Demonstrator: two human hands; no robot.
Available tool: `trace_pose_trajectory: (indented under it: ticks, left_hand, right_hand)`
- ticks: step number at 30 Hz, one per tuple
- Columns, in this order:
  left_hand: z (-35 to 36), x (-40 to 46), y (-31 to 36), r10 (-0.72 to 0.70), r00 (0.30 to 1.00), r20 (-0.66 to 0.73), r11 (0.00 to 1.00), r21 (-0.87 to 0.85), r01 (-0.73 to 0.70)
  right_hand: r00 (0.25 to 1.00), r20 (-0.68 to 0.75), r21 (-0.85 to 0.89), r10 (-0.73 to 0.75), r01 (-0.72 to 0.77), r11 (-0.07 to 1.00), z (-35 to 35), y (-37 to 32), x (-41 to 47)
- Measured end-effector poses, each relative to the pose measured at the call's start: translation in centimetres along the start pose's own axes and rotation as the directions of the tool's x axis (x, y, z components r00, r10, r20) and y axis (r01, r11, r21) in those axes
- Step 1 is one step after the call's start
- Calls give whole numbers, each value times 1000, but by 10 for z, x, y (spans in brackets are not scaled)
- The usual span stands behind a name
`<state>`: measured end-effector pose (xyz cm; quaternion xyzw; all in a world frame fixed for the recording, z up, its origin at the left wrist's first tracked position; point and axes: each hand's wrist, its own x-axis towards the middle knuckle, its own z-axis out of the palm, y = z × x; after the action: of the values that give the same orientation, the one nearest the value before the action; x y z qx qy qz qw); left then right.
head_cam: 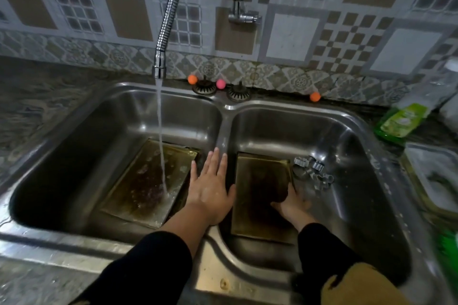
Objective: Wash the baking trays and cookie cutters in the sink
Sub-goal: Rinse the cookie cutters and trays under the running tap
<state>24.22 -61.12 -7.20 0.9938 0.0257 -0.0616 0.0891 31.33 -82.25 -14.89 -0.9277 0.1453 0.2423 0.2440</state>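
1. Double sink (224, 106) fills mid-frame; faucet (171, 12) pours water.
2. One baking tray (146, 181) lies in the left basin under the stream, another tray (260, 188) in the right basin.
3. Left hand (210, 190) hovers flat, fingers straight, over the divider.
4. Right hand (292, 202) grips the right tray's edge.
5. Cookie cutters (313, 172) lie just right of that tray.

water ran from the flexible tap (171, 17) onto a baking tray (148, 181) in the left basin of the double sink (224, 106). the left hand (210, 188) lay flat, fingers straight, above the divider. the right hand (292, 202) gripped the near right edge of a second tray (260, 188) in the right basin, cookie cutters (313, 172) just beside it.
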Motion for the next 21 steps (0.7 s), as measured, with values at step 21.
trace_pose_trajectory:
  ticks: [21]
  left_hand:
    - [-13,8,-176,-98,967,236,979,-153,137]
  right_hand:
    - [883,-3,126,-470,466,876,69,-222,-116]
